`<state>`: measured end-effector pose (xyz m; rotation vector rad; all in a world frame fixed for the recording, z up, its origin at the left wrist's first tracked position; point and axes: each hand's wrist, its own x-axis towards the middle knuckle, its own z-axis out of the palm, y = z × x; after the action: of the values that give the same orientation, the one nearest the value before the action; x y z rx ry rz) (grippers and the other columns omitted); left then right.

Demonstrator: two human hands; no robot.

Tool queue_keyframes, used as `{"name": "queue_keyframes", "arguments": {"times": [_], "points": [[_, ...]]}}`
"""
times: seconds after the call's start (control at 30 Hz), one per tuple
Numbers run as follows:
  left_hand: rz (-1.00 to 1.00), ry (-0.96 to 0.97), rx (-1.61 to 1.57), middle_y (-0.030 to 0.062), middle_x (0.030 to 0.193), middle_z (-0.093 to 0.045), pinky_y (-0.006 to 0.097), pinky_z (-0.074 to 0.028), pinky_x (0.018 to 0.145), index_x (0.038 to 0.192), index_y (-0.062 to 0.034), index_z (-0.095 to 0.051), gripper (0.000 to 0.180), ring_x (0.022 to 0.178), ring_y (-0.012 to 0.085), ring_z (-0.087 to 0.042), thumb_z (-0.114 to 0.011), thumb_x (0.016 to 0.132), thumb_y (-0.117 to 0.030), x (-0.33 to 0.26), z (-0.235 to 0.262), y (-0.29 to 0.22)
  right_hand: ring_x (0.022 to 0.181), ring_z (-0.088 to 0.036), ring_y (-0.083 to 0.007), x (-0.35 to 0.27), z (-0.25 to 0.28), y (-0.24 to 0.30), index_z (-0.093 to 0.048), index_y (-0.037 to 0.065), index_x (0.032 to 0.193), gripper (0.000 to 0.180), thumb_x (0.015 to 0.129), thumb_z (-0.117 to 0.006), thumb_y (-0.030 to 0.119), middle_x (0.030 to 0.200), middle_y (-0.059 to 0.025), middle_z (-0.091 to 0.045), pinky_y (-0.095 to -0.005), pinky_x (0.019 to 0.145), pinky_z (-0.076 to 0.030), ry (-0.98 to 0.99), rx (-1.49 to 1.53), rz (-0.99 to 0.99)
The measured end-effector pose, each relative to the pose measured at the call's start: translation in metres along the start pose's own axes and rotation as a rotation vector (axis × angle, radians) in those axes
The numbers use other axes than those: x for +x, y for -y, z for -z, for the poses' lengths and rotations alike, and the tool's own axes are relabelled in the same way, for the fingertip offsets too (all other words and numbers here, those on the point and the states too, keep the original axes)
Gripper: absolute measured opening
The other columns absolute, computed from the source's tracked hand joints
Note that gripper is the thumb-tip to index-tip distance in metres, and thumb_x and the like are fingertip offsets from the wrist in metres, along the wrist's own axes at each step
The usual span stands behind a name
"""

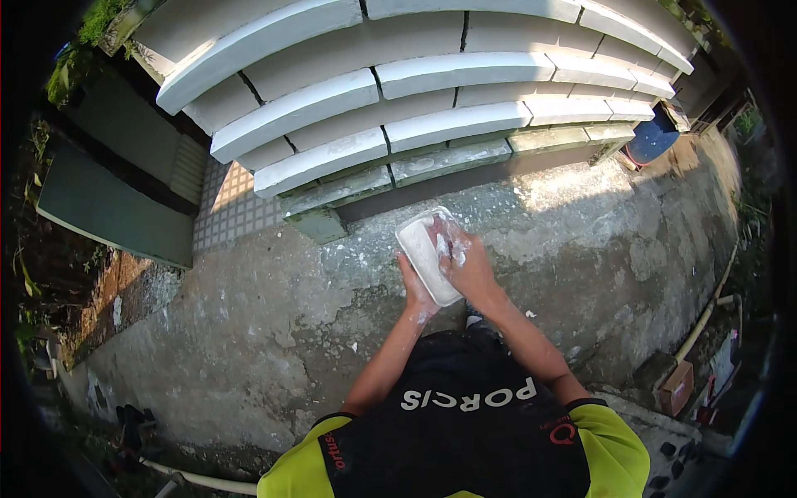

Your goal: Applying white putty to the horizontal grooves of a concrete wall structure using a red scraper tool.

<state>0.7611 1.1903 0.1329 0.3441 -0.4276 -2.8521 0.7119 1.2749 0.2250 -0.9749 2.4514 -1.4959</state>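
A flat white rectangular slab [425, 251] is held in front of my chest, above the concrete ground. My left hand [415, 292] grips its near edge from below. My right hand [463, 259], dusted with white powder, lies on the slab's upper right side with its fingers pressed against the surface. Both forearms come up from the lower edge, over my black and yellow shirt.
Stepped rows of long white moulded pieces [349, 91] are stacked straight ahead on a low stand. The concrete ground [274, 315] is patchy with white stains. A blue bin [652, 139] stands at the right, a cardboard box [677, 386] and a pipe [706, 315] further right.
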Motion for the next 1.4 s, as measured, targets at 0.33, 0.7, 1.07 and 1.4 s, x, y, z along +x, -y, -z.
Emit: {"name": "queue_keyframes", "arguments": {"times": [0.33, 0.7, 1.07, 1.4], "points": [[-0.023, -0.095, 0.087, 0.0069, 0.140, -0.038, 0.040, -0.033, 0.105, 0.142, -0.0107, -0.029, 0.081, 0.125, 0.0258, -0.041, -0.017, 0.087, -0.070, 0.007, 0.001, 0.002, 0.088, -0.060, -0.0418, -0.001, 0.002, 0.001, -0.051, -0.004, 0.119, 0.052, 0.068, -0.056, -0.004, 0.095, -0.0248, -0.062, -0.0400, 0.077, -0.049, 0.027, -0.004, 0.173], [0.010, -0.011, 0.003, 0.0105, 0.133, -0.047, 0.043, -0.042, 0.098, 0.139, -0.0113, -0.034, 0.070, 0.115, 0.0284, -0.052, -0.021, 0.090, -0.060, 0.008, -0.003, 0.009, 0.082, -0.061, -0.0419, 0.008, 0.024, -0.024, -0.053, -0.001, 0.119, 0.050, 0.069, -0.056, -0.005, 0.090, -0.0272, -0.061, -0.0412, 0.071, -0.049, -0.109, -0.022, 0.049], [-0.018, -0.083, -0.003, 0.0093, 0.132, -0.047, 0.043, -0.041, 0.099, 0.136, -0.0110, -0.039, 0.063, 0.118, 0.0274, -0.049, -0.021, 0.090, -0.051, 0.018, 0.001, 0.014, 0.077, -0.062, -0.0392, -0.002, 0.024, -0.010, -0.055, -0.003, 0.113, 0.046, 0.067, -0.053, -0.003, 0.086, -0.0254, -0.061, -0.0376, 0.069, -0.050, 0.004, 0.005, 0.129], [0.040, -0.039, 0.013, 0.0104, 0.127, -0.052, 0.042, -0.041, 0.098, 0.135, -0.0103, -0.040, 0.061, 0.114, 0.0265, -0.052, -0.022, 0.091, -0.049, 0.008, -0.007, 0.019, 0.084, -0.060, -0.0415, 0.003, 0.031, -0.012, -0.057, -0.002, 0.110, 0.039, 0.071, -0.054, -0.003, 0.091, -0.0265, -0.061, -0.0412, 0.073, -0.049, -0.078, 0.030, -0.039]]}}
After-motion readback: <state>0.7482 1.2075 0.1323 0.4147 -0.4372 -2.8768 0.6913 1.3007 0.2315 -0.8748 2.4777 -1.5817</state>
